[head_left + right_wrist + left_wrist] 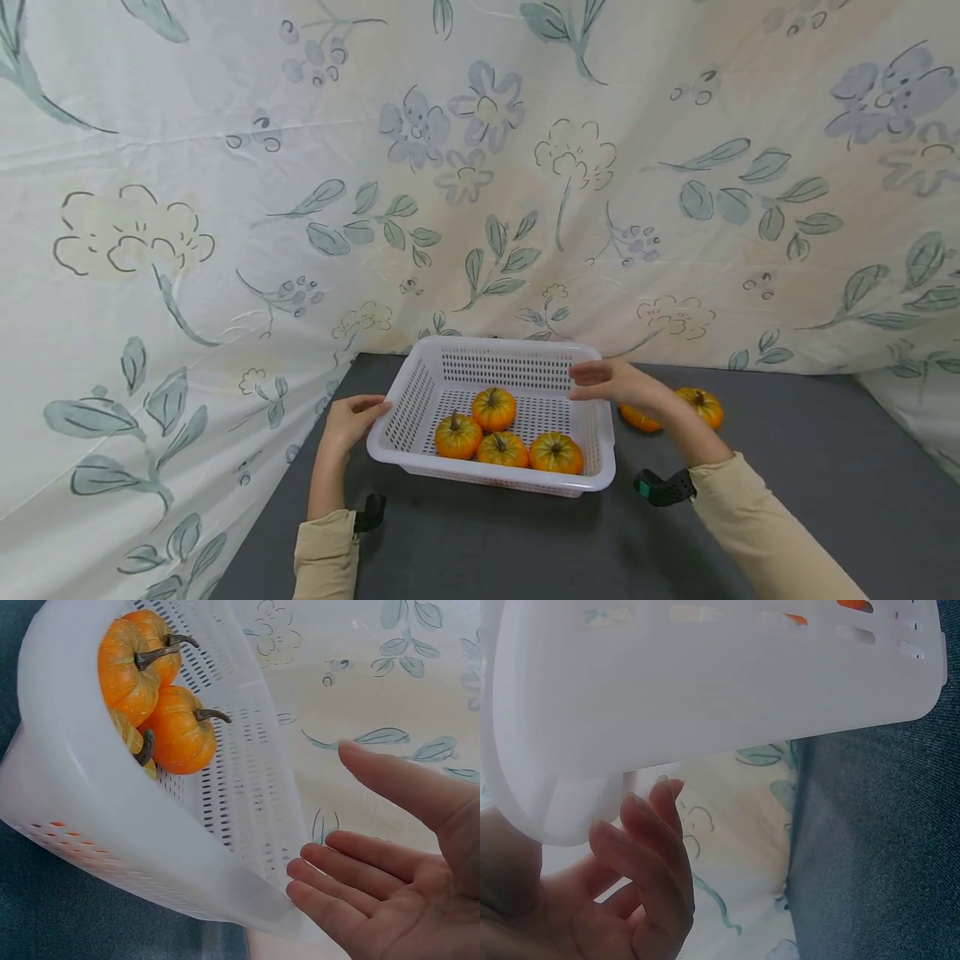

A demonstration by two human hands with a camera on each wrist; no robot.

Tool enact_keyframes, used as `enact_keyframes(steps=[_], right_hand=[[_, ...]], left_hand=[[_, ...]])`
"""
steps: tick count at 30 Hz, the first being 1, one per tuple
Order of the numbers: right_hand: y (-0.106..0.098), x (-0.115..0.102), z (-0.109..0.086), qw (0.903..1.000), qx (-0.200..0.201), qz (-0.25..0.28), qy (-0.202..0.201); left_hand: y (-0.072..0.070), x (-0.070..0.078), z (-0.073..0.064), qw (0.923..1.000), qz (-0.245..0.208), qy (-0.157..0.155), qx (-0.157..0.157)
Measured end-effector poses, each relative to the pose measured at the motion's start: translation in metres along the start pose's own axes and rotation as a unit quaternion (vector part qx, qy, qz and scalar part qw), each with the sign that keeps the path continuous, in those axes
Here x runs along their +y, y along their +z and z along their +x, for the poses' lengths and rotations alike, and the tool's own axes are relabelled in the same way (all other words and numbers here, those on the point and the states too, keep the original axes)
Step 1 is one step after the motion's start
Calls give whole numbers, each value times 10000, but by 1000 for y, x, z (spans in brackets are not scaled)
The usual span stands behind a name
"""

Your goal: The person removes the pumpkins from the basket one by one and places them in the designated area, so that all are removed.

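Note:
A white plastic basket [491, 477] with slotted walls stands on the dark table, several small orange pumpkins [556, 453] inside it. At the basket's left end my left hand [347, 427] grips the rim, the thumb over it; in the left wrist view the bent fingers [649, 847] lie below the rim's underside. My right hand [626, 387] hovers over the right end, empty, with straight fingers and the thumb spread apart. In the right wrist view its fingertips [304, 881] overlap the basket's rim [172, 832], palm toward the camera.
Two more pumpkins lie on the table [787, 467] to the right of the basket, one orange pumpkin [701, 406] partly behind my right forearm. A flowered cloth [480, 208] hangs along the table's back and left sides. Each wrist wears a black strap [666, 487].

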State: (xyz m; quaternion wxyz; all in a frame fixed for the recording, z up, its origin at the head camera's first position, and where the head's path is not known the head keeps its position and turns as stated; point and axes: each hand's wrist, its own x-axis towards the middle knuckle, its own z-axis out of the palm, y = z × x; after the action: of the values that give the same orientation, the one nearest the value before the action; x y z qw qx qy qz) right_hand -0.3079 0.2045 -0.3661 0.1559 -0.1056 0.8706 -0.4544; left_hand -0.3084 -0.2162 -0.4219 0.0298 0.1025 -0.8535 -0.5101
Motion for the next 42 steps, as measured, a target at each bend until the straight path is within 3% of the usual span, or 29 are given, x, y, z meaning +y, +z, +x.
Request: enact_keyframes(steps=[9,27,42], right_hand=[[2,-3,7,9982,-468,-366,-51],[11,-12,18,9892,-927,-1095,313],[20,-15,22,9856,-1277,-825,746]], left_hand=[[1,0,1,10000,26,7,24],[3,0,1,10000,-6,-8,12],[2,0,1,10000,-33,-3,-8]])
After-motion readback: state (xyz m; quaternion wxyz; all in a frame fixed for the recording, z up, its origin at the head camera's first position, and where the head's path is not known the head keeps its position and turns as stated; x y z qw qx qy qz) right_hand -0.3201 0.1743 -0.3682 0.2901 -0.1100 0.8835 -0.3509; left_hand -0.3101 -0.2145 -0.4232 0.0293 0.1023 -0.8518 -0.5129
